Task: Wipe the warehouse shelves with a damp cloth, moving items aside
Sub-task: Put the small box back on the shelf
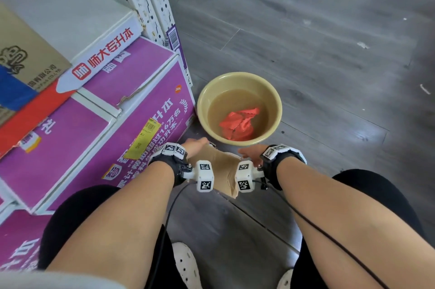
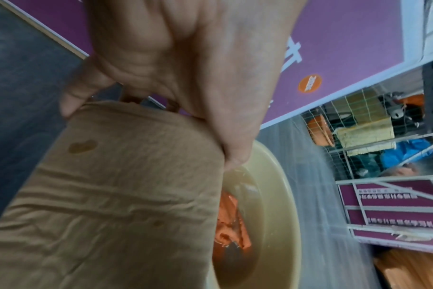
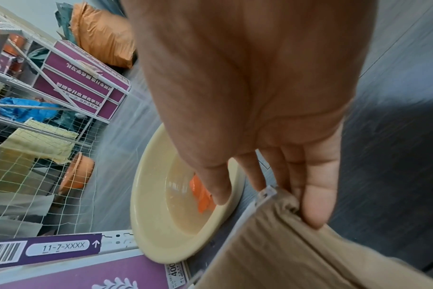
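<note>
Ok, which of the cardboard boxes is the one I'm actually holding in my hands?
The small plain brown cardboard box in front of the yellow basin, held between left hand and right hand. The big purple printed boxes sit untouched beside it.

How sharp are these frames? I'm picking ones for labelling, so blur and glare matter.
Head view: mostly sharp, box print readable, glare on the floor at right. Left wrist view: cardboard piece clear, background shelves smeared. Right wrist view: floor and shelving streaked by motion, basin soft, label digits legible.
</note>
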The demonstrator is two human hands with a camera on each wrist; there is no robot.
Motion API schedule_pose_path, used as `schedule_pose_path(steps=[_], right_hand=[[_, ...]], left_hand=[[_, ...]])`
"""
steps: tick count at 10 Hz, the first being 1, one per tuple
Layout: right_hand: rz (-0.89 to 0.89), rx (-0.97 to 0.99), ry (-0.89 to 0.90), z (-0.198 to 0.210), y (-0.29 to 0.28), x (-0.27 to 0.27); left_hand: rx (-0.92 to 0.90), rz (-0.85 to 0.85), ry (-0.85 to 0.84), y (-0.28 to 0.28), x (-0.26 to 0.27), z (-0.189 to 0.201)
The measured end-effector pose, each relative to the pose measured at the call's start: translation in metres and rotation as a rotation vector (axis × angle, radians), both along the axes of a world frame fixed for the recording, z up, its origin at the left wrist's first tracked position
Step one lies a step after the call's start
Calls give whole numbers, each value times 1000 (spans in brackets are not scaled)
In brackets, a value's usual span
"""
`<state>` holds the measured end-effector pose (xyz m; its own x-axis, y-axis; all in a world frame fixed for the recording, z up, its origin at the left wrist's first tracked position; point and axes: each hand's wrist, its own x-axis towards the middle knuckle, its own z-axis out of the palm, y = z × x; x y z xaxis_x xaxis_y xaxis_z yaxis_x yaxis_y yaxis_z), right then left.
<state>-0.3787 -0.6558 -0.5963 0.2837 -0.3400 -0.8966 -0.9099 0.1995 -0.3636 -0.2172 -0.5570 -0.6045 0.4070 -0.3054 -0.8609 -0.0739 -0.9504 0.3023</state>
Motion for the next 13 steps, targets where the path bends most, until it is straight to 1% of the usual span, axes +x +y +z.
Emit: schedule_pose_path(steps=[1, 2, 3, 4, 5, 6, 7, 8, 9, 10, 11, 12, 13], right_hand=[[-72, 14, 0, 23, 1, -2], [-103, 45, 4, 81, 6, 5], [42, 8, 67, 125, 11, 16], [117, 22, 16, 176, 17, 21], [13, 74, -45, 214, 21, 20], [-36, 100, -56, 296, 28, 18], [4, 54, -45, 350, 29, 20], [230, -62, -15, 340, 4, 26], [269, -104, 32, 332, -23, 25], [346, -120, -53, 489, 20, 20], [350, -87, -154, 555, 32, 16], [292, -88, -211, 601, 35, 15], [309, -95, -258, 657, 43, 20]], left_hand=[[5, 56, 55, 10, 3, 45], [17, 130, 35, 22, 5, 105], [-18, 168, -5, 30, 7, 157], [-68, 186, -43, 37, 8, 210], [-31, 170, -58, 45, 9, 260], [-18, 201, -65, 51, 8, 315], [-41, 221, -65, 53, 3, 373], [-83, 201, -95, 53, 1, 425], [-161, 192, -87, 53, -4, 483], [-224, 239, -92, 57, -10, 538], [-260, 258, -160, 68, -15, 581], [-312, 273, -259, 82, -20, 621], [-400, 231, -379, 91, -29, 675]])
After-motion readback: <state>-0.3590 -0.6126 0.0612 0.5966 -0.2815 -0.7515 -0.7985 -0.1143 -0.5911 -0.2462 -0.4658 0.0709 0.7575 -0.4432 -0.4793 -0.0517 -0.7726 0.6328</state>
